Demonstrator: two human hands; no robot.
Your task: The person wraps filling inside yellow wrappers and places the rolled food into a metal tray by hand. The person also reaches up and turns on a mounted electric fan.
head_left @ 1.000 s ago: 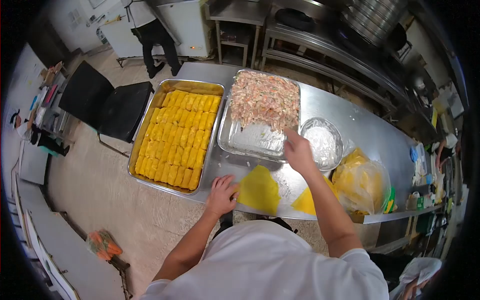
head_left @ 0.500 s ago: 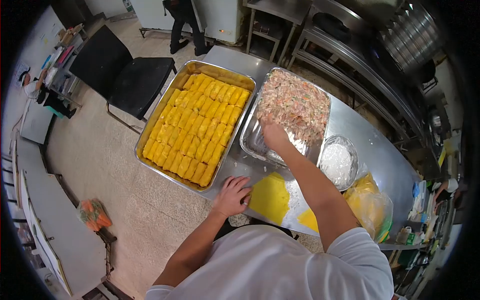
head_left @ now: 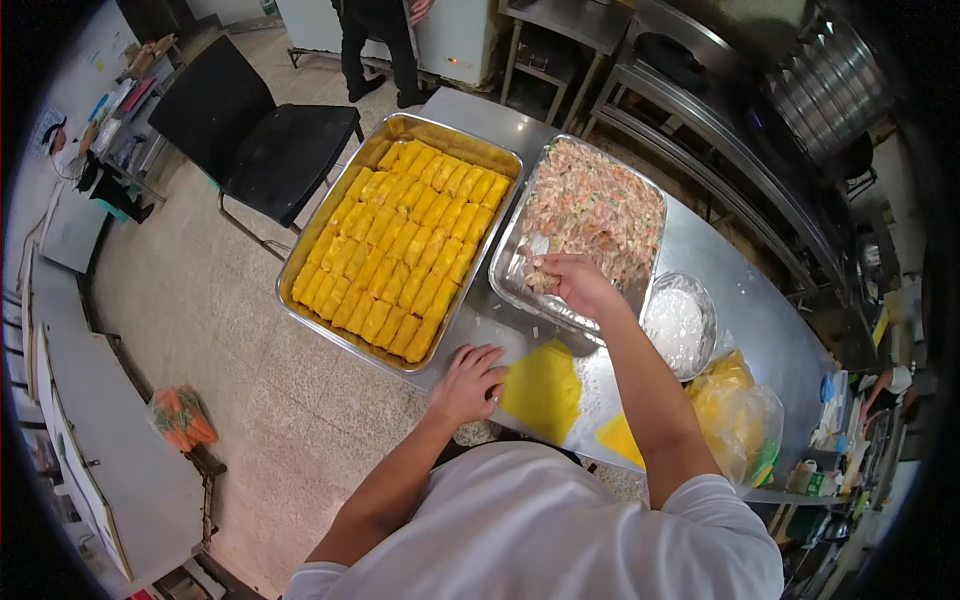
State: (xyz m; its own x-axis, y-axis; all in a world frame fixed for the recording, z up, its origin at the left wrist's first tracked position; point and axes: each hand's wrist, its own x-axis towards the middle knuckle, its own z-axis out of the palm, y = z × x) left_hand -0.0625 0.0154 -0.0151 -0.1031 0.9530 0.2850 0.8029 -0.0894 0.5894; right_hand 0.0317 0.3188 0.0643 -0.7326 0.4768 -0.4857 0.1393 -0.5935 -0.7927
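Observation:
My right hand [head_left: 578, 284] is over the near left part of a metal tray of chopped pinkish filling [head_left: 600, 200], its fingers pinched round a small clump of filling. My left hand [head_left: 468, 384] lies with fingers spread at the left edge of a yellow wrapper sheet [head_left: 545, 392] on the metal table. Left of the filling stands a deep tray [head_left: 290, 290] packed with rows of yellow rolls [head_left: 390, 250]. A round metal bowl of white powder [head_left: 678, 325] is at the right of the filling tray.
A plastic bag of yellow wrappers [head_left: 738, 410] lies on the right, near another yellow sheet [head_left: 620, 440] partly under my right arm. A black chair [head_left: 275, 150] stands beyond the roll tray. One person [head_left: 378, 45] stands at the far side, another [head_left: 85, 170] at far left.
The view has turned, shifting the trays rightward. My right hand has moved from the filling tray's near right corner to its left part and now holds filling. My left hand stays by the wrapper.

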